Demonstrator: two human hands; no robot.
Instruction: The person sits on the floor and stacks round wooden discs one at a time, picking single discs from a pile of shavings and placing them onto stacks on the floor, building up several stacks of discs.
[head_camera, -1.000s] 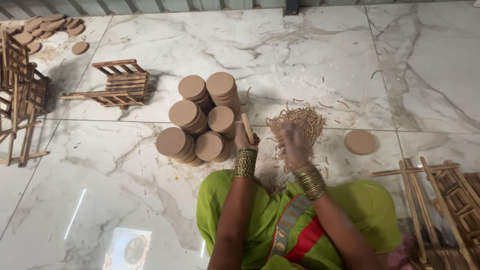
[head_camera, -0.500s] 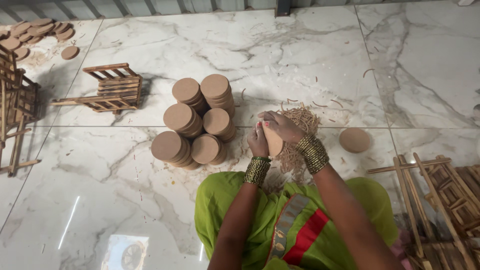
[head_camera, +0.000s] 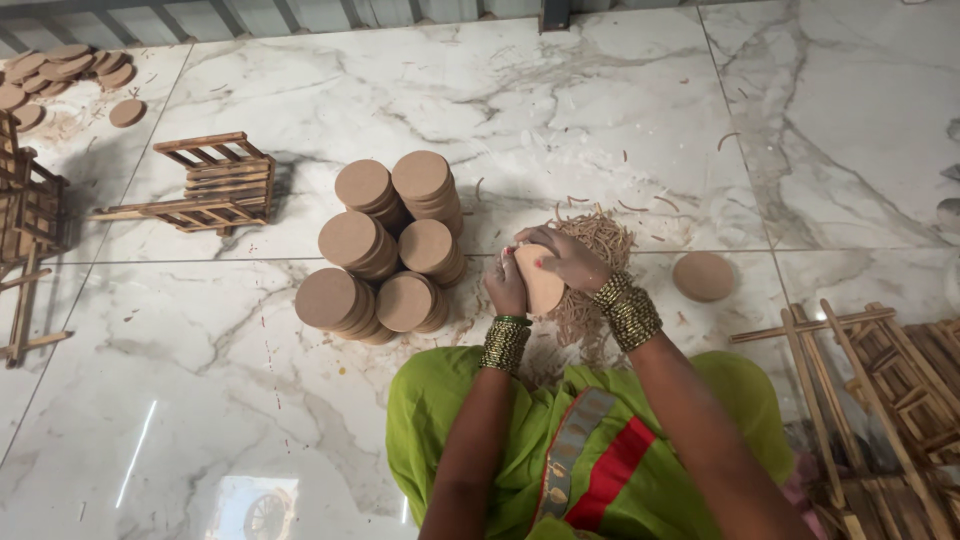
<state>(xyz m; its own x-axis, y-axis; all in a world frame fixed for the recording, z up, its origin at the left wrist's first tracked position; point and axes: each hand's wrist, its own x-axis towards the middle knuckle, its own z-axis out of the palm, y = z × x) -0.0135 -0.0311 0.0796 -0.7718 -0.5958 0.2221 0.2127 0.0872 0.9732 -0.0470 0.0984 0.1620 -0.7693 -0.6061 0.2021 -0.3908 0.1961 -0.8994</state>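
Observation:
My left hand (head_camera: 506, 287) and my right hand (head_camera: 568, 258) both grip a round brown wooden disc (head_camera: 541, 283), held on edge just above the marble floor. Right behind my hands lies a heap of thin wooden sticks (head_camera: 598, 262). To the left of my hands stand several stacks of the same brown discs (head_camera: 385, 245). One loose disc (head_camera: 703, 276) lies flat on the floor to the right. Bangles circle both wrists, and my green garment fills the bottom of the view.
A small wooden slatted frame (head_camera: 213, 183) lies at the left. More wooden frames (head_camera: 26, 235) stand at the far left edge and another pile of frames (head_camera: 893, 375) at the lower right. Loose discs (head_camera: 60, 76) are scattered at the top left corner.
One second ago my left hand held a small stick and my right hand was in the stick heap. Both hands have since come together around a disc.

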